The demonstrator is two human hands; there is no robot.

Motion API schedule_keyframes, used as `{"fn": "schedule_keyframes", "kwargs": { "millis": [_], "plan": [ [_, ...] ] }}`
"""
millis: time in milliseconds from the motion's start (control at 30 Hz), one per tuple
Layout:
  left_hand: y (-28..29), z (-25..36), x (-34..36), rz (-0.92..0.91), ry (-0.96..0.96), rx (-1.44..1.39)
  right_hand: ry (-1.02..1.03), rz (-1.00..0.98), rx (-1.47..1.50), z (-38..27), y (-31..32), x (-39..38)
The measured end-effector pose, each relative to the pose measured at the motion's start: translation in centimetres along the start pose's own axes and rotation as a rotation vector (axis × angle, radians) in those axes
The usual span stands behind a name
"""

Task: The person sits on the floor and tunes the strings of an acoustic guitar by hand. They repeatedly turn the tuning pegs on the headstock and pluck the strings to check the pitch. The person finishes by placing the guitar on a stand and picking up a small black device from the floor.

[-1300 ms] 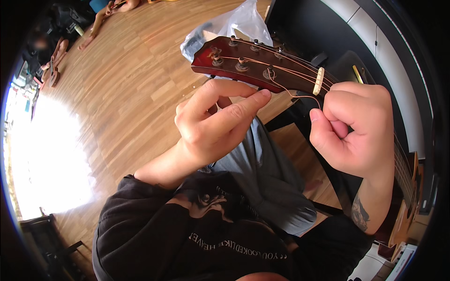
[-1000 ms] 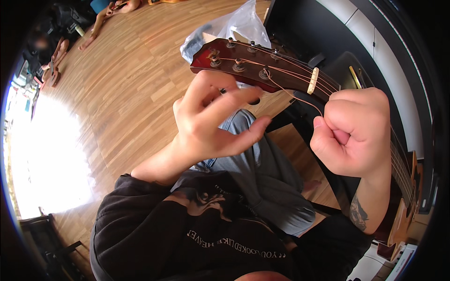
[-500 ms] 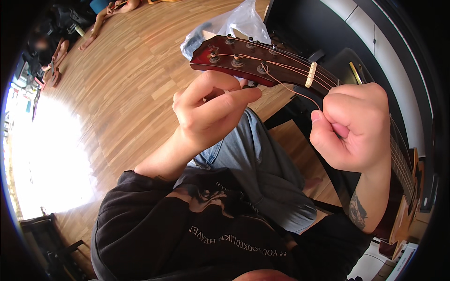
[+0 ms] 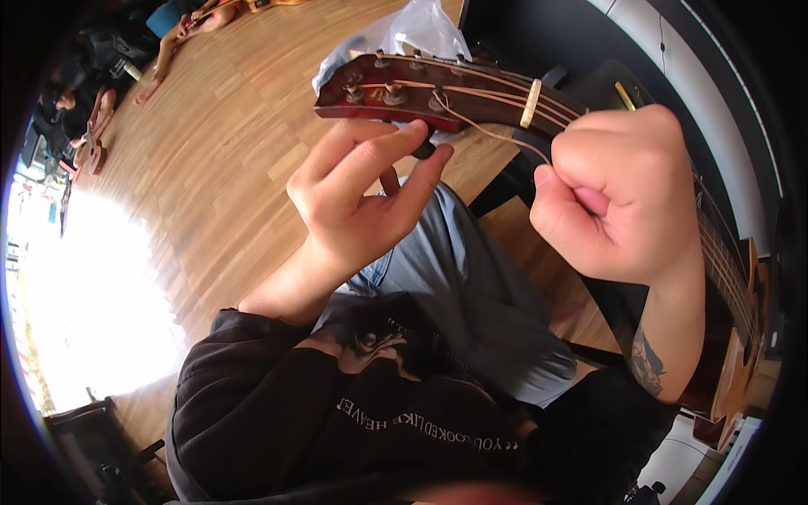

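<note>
A dark red guitar headstock (image 4: 337, 105) points left in front of me, with metal string posts on its face. My left hand (image 4: 358, 181) is at its near edge, thumb and index finger on either side of a black tuning peg (image 4: 427, 149). A loose copper-coloured guitar string (image 4: 497, 135) runs from the nearest post in a slack curve. My right hand (image 4: 619, 198) is closed in a fist and pinches that string between thumb and index finger. Other strings lie over the pale nut (image 4: 530, 103) and along the neck, partly hidden behind this hand.
A clear plastic bag (image 4: 412, 29) lies beyond the headstock. Wooden floor (image 4: 219, 194) spreads to the left, with bright glare. Other people sit at the far upper left, one near a small guitar (image 4: 97, 157). A black chair (image 4: 101, 454) stands at lower left.
My left thumb and fingers have spread and moved onto the tuning peg. The headstock and my right hand, still holding the string, appear shifted slightly left and up.
</note>
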State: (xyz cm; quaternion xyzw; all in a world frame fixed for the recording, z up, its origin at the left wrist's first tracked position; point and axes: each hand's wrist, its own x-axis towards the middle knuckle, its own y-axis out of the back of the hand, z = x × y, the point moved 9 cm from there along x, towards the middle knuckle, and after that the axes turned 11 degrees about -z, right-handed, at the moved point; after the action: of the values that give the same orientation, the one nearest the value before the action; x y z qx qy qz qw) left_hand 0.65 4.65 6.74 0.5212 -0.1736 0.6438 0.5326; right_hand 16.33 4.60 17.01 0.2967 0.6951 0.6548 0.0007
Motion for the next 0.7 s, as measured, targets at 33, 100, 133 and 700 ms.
{"fn": "schedule_keyframes", "kwargs": {
  "millis": [33, 100, 133, 700],
  "plan": [
    [-0.1, 0.1, 0.3, -0.045, 0.043, -0.009, 0.004, -0.001, -0.005, -0.1, 0.1, 0.0],
    [-0.1, 0.6, 0.5, -0.100, 0.110, 0.025, -0.006, 0.002, -0.008, 0.2, 0.0, 0.0],
    [-0.1, 0.5, 0.1, -0.039, 0.029, 0.022, -0.012, 0.004, -0.018, 0.2, 0.1, 0.0],
    [-0.1, -0.6, 0.1, -0.039, -0.089, -0.015, -0.034, -0.020, 0.008, 0.2, -0.3, -0.1]
  ]
}}
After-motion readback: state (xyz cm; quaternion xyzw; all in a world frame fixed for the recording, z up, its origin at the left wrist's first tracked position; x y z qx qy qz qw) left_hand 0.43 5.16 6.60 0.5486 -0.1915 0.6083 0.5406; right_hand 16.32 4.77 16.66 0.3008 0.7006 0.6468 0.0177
